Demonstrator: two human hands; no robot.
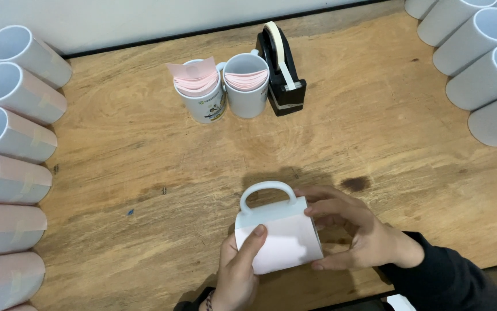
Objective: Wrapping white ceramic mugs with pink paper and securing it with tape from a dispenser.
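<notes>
Near the front edge of the wooden worktop (375,132), a white mug (271,216) lies handle up, wrapped in a pale pink sheet (289,245). The left hand (240,270) presses its thumb on the sheet; the right hand (349,233) has its fingers (323,208) closed round the mug's side. Two mugs stuffed with pink sheets (222,86) stand beside a black tape dispenser (282,72).
</notes>
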